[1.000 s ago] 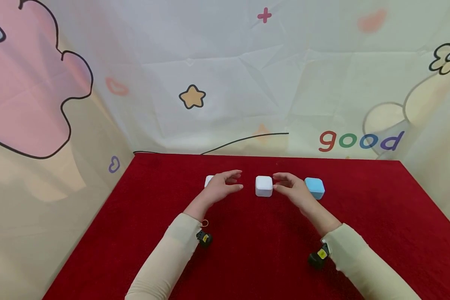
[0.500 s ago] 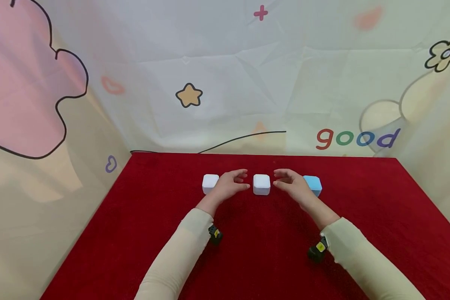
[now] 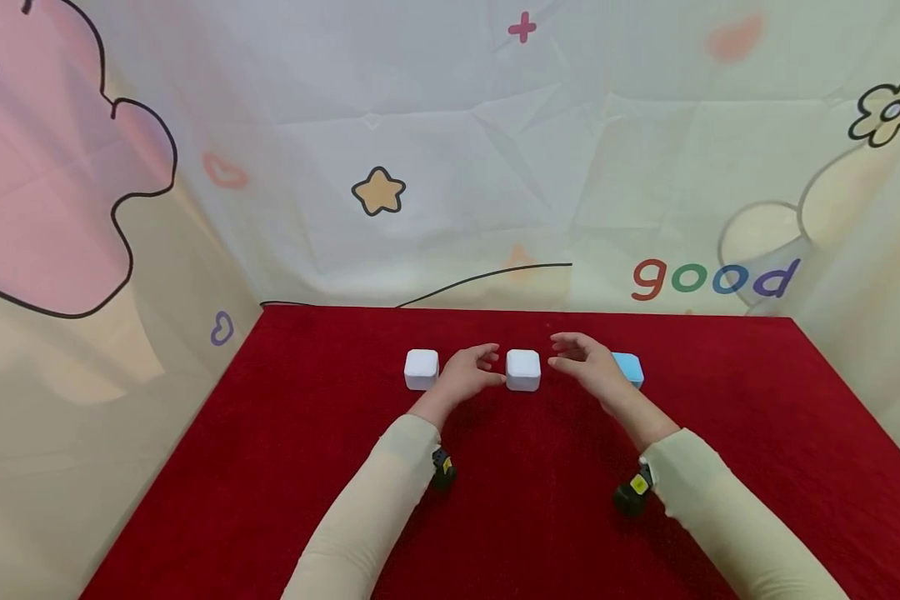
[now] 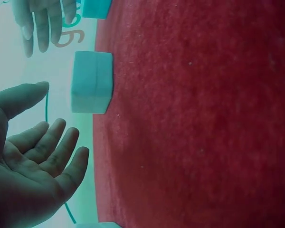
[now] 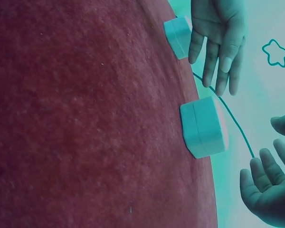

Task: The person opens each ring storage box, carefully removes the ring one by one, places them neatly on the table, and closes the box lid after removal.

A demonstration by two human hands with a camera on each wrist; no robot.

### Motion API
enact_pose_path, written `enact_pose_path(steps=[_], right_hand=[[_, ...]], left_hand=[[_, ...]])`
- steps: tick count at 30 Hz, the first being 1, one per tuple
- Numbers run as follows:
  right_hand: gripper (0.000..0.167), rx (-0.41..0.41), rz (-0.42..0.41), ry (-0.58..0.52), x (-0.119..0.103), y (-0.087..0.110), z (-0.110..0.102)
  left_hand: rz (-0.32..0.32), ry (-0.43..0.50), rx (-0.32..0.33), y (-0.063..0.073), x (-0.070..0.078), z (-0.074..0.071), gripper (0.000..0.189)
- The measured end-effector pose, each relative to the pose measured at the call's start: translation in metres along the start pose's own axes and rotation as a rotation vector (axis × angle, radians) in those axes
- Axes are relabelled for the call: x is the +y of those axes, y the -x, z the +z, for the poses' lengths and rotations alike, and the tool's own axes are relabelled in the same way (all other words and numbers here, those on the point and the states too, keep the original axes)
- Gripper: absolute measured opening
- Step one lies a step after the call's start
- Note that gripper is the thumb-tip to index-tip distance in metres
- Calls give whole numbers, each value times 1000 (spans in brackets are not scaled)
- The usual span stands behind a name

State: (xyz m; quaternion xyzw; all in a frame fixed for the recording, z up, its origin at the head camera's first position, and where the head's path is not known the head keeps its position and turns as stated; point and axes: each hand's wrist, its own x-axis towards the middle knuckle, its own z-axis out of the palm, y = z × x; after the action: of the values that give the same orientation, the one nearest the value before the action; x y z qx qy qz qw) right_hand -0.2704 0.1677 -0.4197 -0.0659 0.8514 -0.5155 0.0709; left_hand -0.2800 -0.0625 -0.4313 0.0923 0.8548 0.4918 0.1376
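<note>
A white rounded cube (image 3: 522,370) sits on the red cloth between both hands. My left hand (image 3: 467,374) is just left of it, fingers loosely bent and holding nothing, thumb tip near the cube's side. To the cube's right, my right hand (image 3: 587,367) hovers with relaxed, slightly spread fingers and a gap to the cube. In the left wrist view the cube (image 4: 91,82) stands beyond the thumb and fingers. The right wrist view has the same cube (image 5: 203,127) between the two hands.
Another white cube (image 3: 421,369) sits behind the left wrist on the left. A light blue cube (image 3: 629,367) is partly hidden behind my right hand. Red cloth (image 3: 525,517) covers the table, and a printed curtain (image 3: 450,167) rises along its back edge.
My left hand has moved right toward the middle white cube, uncovering the left white cube. My right hand has drawn slightly away from the middle cube and covers more of the blue one.
</note>
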Motion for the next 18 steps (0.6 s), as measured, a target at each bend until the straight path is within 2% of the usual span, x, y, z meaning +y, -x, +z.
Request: enact_pose_path(steps=[13, 18], right_hand=[[55, -58, 17, 17, 4, -6, 0], [58, -75, 31, 7, 4, -8, 0]], left_hand=[[-67, 3, 3, -10, -3, 8, 63], [-70, -9, 2, -12, -2, 12, 64]])
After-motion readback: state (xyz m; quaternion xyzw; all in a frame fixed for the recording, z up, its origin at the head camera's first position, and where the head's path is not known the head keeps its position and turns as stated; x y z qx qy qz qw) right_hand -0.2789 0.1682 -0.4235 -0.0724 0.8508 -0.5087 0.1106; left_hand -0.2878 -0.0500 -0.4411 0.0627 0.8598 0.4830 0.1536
